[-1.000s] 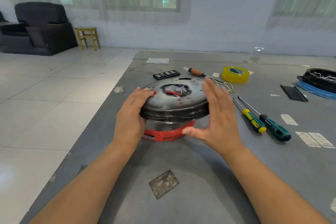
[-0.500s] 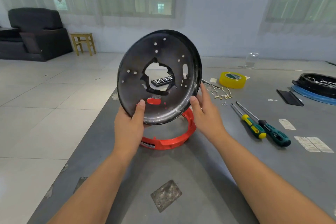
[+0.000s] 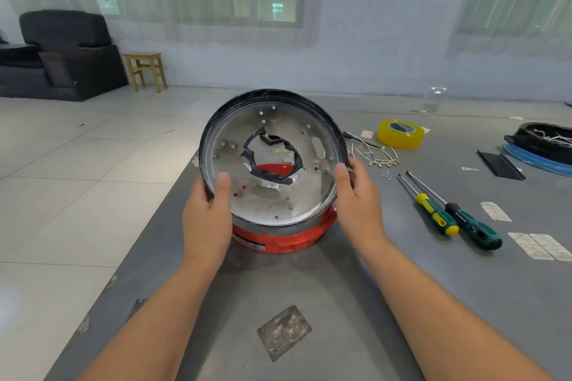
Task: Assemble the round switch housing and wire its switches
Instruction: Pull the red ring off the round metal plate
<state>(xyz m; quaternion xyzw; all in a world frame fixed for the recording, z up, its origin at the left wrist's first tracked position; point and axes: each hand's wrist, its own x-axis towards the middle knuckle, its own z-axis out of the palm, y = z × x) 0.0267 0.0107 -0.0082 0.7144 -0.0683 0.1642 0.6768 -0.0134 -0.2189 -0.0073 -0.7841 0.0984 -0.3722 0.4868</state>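
From your head view, you hold the round metal plate (image 3: 272, 158) tilted up toward you, just above the red housing ring (image 3: 284, 233) on the grey table (image 3: 340, 303). Its silver face is dotted with small holes; black tape edges the ragged centre opening, and the rim is black. Your left hand (image 3: 205, 219) and right hand (image 3: 359, 198) grip opposite rims, thumbs curled over the face. Two screwdrivers (image 3: 448, 213) lie right.

No text can be read. The red plastic ring housing (image 3: 278, 238) carries a small white label (image 3: 252, 243) with print too blurred to make out, and the roll of yellow tape (image 3: 400, 134) shows a green core label, also illegible.
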